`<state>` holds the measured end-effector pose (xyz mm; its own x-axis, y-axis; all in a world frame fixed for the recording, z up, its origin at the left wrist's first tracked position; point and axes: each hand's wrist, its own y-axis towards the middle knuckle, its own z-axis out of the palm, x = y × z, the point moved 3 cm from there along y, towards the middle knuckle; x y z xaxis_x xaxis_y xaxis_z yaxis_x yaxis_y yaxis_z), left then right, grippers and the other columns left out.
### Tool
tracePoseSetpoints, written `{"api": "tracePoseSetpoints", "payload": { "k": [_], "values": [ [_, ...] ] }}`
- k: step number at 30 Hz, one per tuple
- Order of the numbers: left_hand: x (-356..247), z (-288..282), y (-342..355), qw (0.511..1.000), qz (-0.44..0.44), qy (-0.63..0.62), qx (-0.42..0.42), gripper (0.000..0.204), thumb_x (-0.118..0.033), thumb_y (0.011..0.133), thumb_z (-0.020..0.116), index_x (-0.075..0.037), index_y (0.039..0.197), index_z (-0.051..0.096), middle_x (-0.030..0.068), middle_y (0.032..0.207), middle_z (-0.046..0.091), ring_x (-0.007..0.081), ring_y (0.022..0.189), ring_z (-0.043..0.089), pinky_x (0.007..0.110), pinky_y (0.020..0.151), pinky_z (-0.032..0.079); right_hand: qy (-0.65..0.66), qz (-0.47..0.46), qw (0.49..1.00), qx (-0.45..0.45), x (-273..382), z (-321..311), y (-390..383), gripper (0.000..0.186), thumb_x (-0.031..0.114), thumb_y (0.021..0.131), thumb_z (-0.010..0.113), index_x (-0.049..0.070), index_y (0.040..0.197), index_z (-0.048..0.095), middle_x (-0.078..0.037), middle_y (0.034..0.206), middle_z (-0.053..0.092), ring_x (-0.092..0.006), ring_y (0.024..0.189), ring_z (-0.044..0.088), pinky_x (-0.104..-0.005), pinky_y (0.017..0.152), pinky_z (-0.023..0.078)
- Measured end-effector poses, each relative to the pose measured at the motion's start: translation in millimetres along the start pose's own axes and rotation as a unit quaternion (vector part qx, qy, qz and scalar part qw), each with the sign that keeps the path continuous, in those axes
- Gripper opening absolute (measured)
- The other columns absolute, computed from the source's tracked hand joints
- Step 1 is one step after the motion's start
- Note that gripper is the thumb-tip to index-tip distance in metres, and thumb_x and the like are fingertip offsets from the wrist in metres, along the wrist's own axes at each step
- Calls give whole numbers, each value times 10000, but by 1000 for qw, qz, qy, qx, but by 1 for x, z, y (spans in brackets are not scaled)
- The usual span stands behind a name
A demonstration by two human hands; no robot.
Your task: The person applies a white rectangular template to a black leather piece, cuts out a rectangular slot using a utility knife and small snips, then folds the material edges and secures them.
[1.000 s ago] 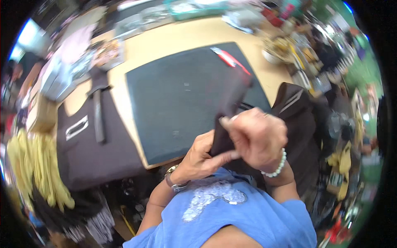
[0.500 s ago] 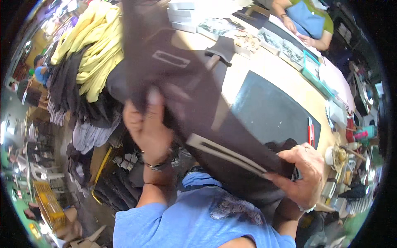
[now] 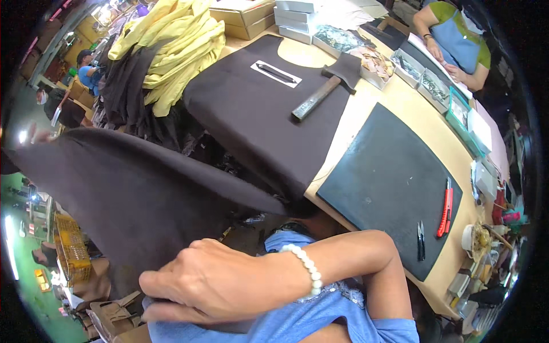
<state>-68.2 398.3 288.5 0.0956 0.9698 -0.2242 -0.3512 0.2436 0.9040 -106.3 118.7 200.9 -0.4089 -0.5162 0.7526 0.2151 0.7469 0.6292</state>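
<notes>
My left hand (image 3: 41, 135), blurred and partly hidden at the far left, grips a large dark brown fabric (image 3: 126, 194) by its upper edge. Lower down, my right hand (image 3: 200, 277), wearing a bead bracelet, holds the same cloth near its lower end, fingertips largely hidden. Beyond it, another brown piece (image 3: 251, 120) lies spread on the table, bearing a white patch with a dark slot (image 3: 275, 74) and a hammer (image 3: 317, 100). On the black mat (image 3: 372, 171) to the right lie a red cutter (image 3: 445, 207) and small dark snips (image 3: 421, 243).
Yellow cloths (image 3: 180, 63) are heaped at the back left, near cardboard boxes (image 3: 240, 17). Trays of small parts (image 3: 434, 91) line the table's far side, where a co-worker (image 3: 449, 43) works. A yellow crate (image 3: 71, 240) and other people stand at the left.
My hands have swung the brown fabric leftward and lower, off the front of the mat. The view has turned, and the laid-out piece with the hammer is now uncovered.
</notes>
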Motion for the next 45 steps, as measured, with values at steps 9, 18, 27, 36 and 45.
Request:
{"api": "tracePoseSetpoints", "payload": {
  "k": [9,18,27,36,45],
  "values": [
    [-82,155,-177,943,128,-124,281,218,-100,834,492,2,1014,562,201,851,612,386,748,589,442,646,470,-212,332,882,-259,2,-114,-143,187,66,707,725,-12,792,578,-104,616,520,-137,535,494,-273,525,406],
    [-318,180,-412,747,-9,-445,494,376,48,746,485,-51,1092,592,201,1009,621,333,873,633,389,771,515,-383,345,548,-659,54,-102,-320,229,24,751,674,-15,940,552,-44,745,574,-91,691,512,-239,659,431],
    [-396,151,-422,698,155,-418,560,682,-408,814,583,-62,1350,340,202,1353,366,378,1227,363,501,976,315,-547,414,365,-630,66,-101,-337,510,10,736,675,26,1211,488,-92,654,554,-186,567,523,-308,596,439],
    [-361,-43,-383,377,240,-482,754,732,-584,823,482,-117,1371,349,167,1449,235,357,1354,169,582,1046,188,-571,456,395,-556,72,-88,-373,449,29,773,628,0,1206,511,-169,983,623,-294,903,594,-386,833,432],
    [-364,-46,-383,380,264,-471,751,774,-640,778,488,-129,1350,386,202,1436,228,376,1351,155,615,1044,134,-565,485,378,-550,86,-46,-394,475,-51,754,615,3,1218,527,-145,978,641,-288,897,601,-360,810,453]
  ]
}}
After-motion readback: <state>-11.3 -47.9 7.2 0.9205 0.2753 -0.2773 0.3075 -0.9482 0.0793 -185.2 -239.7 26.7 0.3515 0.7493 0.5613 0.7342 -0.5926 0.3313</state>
